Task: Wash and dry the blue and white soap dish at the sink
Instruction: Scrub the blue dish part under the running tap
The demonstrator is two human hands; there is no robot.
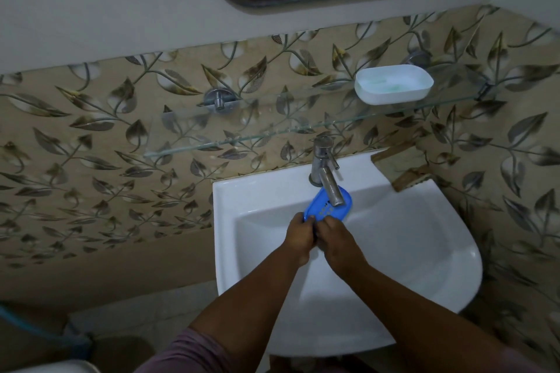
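Under the tap [328, 182], over the sink [248, 251], two hands hold the blue tray [328, 211] of the soap dish. The left hand [300, 236] and the right hand [336, 241] are close together at the near end of the tray. The fingers [306, 222] of both hands curl round that end and pinch it. The far end pokes up under the spout, likely so water can run over it and drip down into the bowl. The tray has small holes in it, so water should fall right through. I cannot tell if water is running now.

Up on the glass shelf [272, 133], well apart from the hands, sits the white dish [394, 86]. It is the other half and has not come down to be washed yet. A bit of pale green stuff lies inside it, maybe soap or soapy water. The sink looks wet and shiny, with nothing else in it that I can see.
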